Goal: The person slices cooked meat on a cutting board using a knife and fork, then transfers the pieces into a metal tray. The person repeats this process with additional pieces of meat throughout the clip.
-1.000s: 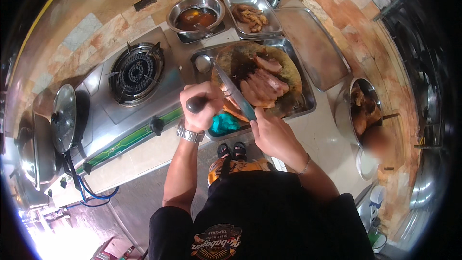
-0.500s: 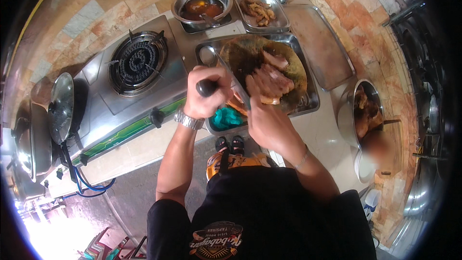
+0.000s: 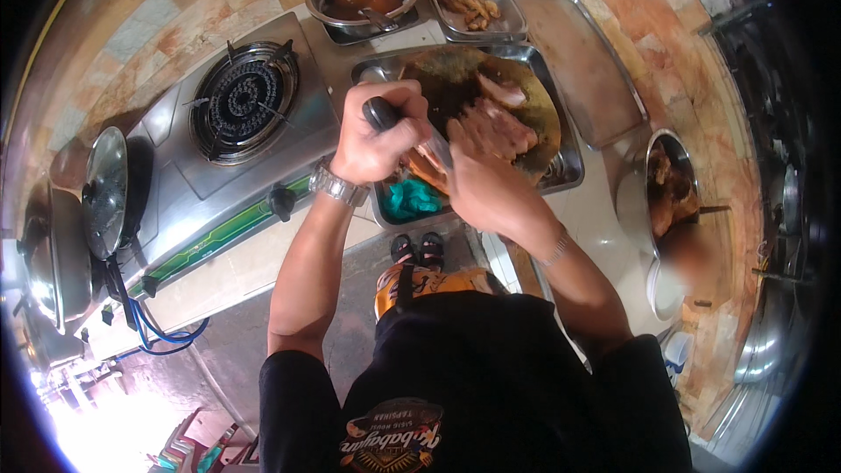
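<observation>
My left hand (image 3: 378,136) is wrapped round the black handle of a knife (image 3: 438,151). Its blade slants down toward the near side of a round wooden chopping board (image 3: 539,96), beside my right hand's fingers. My right hand (image 3: 484,182) rests on a slab of cooked-looking meat (image 3: 501,127), fingers curled over its near left end and partly hiding it. A separate slice of meat (image 3: 502,90) lies farther back on the board. The board sits in a metal tray (image 3: 571,173). A bunched green cloth or plastic (image 3: 412,200) lies in the tray's near left corner.
Left of the tray stands a gas stove (image 3: 245,101). At the back are a steel bowl of brown liquid (image 3: 361,0) and a tray of browned meat pieces (image 3: 469,4). A flat metal tray (image 3: 583,70) and a bowl of meat (image 3: 670,188) are on the right.
My left hand has shifted slightly up and left with the knife, its handle tilting. My right hand stays on the meat. The whole view has shifted a little.
</observation>
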Demonstrator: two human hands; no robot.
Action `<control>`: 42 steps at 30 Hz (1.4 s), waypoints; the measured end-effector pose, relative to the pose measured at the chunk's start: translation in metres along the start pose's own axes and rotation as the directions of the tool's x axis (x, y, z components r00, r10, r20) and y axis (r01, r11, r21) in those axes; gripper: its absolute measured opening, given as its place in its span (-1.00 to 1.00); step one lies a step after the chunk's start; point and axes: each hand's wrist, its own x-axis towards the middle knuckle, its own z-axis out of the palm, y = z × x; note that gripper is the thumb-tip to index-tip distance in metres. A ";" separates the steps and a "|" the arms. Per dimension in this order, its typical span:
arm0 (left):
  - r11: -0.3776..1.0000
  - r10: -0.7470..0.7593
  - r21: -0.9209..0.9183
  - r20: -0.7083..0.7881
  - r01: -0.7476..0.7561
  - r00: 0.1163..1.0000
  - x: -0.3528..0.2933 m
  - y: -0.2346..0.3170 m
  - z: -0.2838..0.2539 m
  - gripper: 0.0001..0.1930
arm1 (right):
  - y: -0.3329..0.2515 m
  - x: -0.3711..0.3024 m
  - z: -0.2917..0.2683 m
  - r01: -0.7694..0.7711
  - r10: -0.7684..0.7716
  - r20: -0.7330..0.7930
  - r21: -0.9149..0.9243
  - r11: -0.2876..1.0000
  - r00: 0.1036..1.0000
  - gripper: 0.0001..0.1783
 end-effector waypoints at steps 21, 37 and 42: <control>0.923 0.039 -0.374 -0.146 -0.092 0.989 -0.036 -0.025 -0.026 -0.80 | 0.024 -0.008 0.037 -0.108 0.127 -0.075 0.216 0.970 0.989 -0.71; 0.771 0.008 -0.619 -0.226 -0.149 0.974 -0.050 -0.036 -0.055 -0.79 | 0.059 -0.001 0.039 -0.352 0.273 0.223 0.620 0.701 0.936 -0.78; 0.710 0.090 -0.643 -0.321 -0.287 0.943 -0.067 -0.050 -0.065 -0.81 | 0.067 -0.015 0.057 -0.062 0.103 -0.036 0.589 0.806 0.994 -0.72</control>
